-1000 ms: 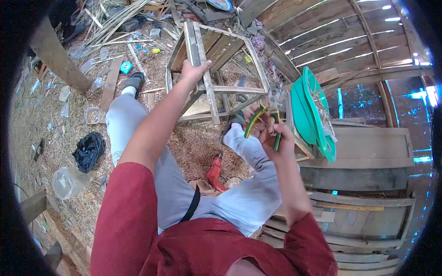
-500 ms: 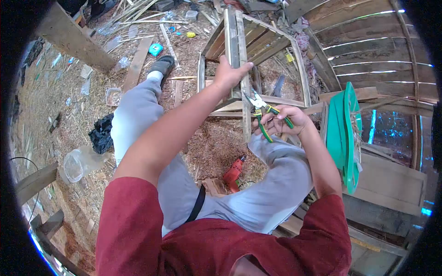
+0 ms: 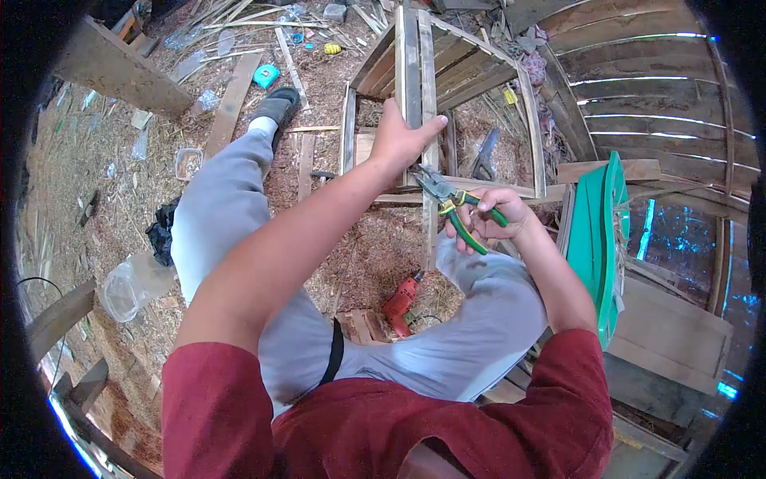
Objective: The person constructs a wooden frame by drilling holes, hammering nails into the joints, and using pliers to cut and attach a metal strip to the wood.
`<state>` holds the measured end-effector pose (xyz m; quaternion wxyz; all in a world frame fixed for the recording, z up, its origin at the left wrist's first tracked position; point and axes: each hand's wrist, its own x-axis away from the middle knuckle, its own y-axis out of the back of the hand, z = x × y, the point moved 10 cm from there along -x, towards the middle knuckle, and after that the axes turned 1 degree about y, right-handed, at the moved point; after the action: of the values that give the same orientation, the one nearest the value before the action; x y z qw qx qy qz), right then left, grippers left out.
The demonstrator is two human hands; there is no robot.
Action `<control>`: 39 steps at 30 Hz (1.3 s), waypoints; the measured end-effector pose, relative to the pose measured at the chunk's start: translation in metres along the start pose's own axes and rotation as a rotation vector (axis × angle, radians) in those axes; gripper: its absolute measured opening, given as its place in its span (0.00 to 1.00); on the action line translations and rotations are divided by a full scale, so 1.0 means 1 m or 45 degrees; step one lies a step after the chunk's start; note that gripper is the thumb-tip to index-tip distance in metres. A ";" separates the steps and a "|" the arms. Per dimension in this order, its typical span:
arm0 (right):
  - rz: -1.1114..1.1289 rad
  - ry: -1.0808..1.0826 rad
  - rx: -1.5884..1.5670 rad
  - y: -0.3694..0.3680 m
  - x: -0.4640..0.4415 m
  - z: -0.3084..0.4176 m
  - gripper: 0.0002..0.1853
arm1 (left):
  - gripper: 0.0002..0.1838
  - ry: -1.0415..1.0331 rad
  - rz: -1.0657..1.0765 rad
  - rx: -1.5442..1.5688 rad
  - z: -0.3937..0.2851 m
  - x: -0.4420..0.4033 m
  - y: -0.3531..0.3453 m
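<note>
My left hand (image 3: 405, 142) is wrapped over the upright wooden slats of a slatted wooden frame (image 3: 530, 120), thumb lying across the right-hand slat (image 3: 429, 80). In my right hand (image 3: 501, 214) is a pair of pliers (image 3: 448, 195) with green and yellow handles, held with the handles spread apart. The metal jaws point up and left, over the slat just below my left hand. Whether they grip anything at the tip is too small to tell.
A red power drill (image 3: 401, 305) lies on the sawdust floor between my legs. Inside the frame is a handsaw (image 3: 484, 154). To the right stands a green plastic basin (image 3: 600, 239). A turquoise tape measure (image 3: 266, 76) lies near my shoe (image 3: 278, 108).
The pliers have moved slightly left toward my left hand, their jaws now beside its wrist. My left hand keeps its grip on the frame. The whole view has shifted a little.
</note>
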<state>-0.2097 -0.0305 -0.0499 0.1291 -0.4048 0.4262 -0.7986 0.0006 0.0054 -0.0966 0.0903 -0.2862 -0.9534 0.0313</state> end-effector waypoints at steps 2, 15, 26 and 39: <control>-0.004 -0.025 -0.053 0.001 -0.002 -0.002 0.20 | 0.35 -0.002 0.005 -0.015 0.000 0.000 0.001; -0.105 -0.122 -0.030 0.000 -0.010 -0.018 0.18 | 0.39 0.048 0.035 0.016 -0.008 0.005 0.001; -0.702 0.380 1.745 -0.025 0.029 0.062 0.16 | 0.40 0.110 0.036 -0.053 -0.016 0.007 0.004; -1.226 0.492 1.828 -0.029 0.053 0.072 0.19 | 0.40 0.059 0.006 -0.062 -0.015 0.001 0.004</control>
<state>-0.1844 -0.0839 0.0233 -0.0725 -0.2197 -0.3801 -0.8955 0.0047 0.0099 -0.0819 0.1052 -0.2910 -0.9509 0.0018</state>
